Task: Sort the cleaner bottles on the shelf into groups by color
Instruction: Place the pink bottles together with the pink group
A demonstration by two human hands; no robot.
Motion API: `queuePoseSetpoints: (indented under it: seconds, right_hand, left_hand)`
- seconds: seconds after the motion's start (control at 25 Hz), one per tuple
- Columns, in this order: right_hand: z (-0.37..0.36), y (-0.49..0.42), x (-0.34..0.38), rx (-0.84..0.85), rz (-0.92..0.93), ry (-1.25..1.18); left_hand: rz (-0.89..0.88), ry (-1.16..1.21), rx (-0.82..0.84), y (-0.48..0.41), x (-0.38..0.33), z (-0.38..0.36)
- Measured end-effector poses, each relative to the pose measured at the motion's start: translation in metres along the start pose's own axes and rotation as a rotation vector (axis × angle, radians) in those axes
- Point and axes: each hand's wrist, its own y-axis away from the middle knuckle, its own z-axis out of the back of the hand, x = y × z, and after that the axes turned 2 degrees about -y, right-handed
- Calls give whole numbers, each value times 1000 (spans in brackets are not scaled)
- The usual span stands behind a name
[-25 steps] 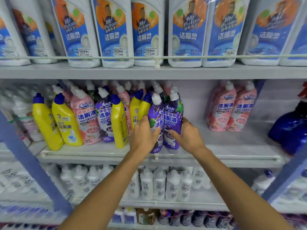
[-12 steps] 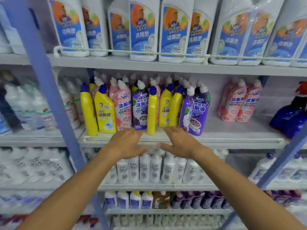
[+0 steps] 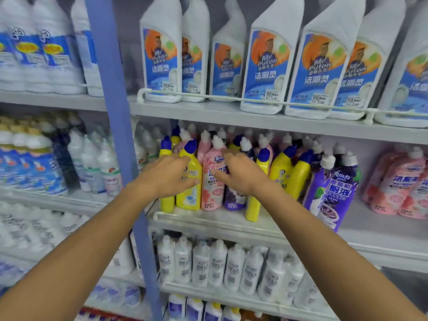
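Yellow, pink and purple cleaner bottles stand mixed on the middle shelf (image 3: 208, 224). My left hand (image 3: 169, 176) is spread over a yellow bottle (image 3: 190, 193) near the row's left end, fingers apart, holding nothing. My right hand (image 3: 240, 174) reaches between a pink bottle (image 3: 212, 193) and a partly hidden purple bottle (image 3: 234, 198), fingers open against them. More yellow bottles (image 3: 298, 174) and two purple bottles (image 3: 333, 193) stand to the right. A separate pink group (image 3: 403, 184) sits at the far right.
A blue upright post (image 3: 111, 112) runs down just left of my left hand. Big white bottles (image 3: 266, 70) fill the shelf above behind a wire rail. Small white bottles (image 3: 217, 267) line the shelf below. More white and blue bottles (image 3: 34, 163) fill the left bay.
Both hands let go of the two purple bottles, drew back, then moved left to the yellow and pink bottles at the row's left end. The view shifted left.
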Motion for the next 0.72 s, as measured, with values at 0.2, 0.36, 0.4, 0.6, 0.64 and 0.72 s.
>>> queuePoseSetpoints:
  seconds: [0.2,0.36,0.4,0.6,0.64,0.72]
  right_hand:
    - [9,-51,-15,-6,17,-27]
    - [2,-73,-20,-7,-30,-59]
    - [-1,-76,-22,-21,-40,-78]
    - [-1,-77,-29,-87,-32,-114]
    - [-1,-76,-31,-94,-26,-121]
    - [-1,-74,-32,-104,-28,-104]
  left_hand:
    - [-4,-27,-67,-62,7,24]
    - [17,132,-53,-100,8,22]
    - [33,150,-48,-108,7,21]
    - [30,262,77,-136,4,26]
    - [-5,306,87,-138,7,26]
    - [-57,362,94,-138,15,25]
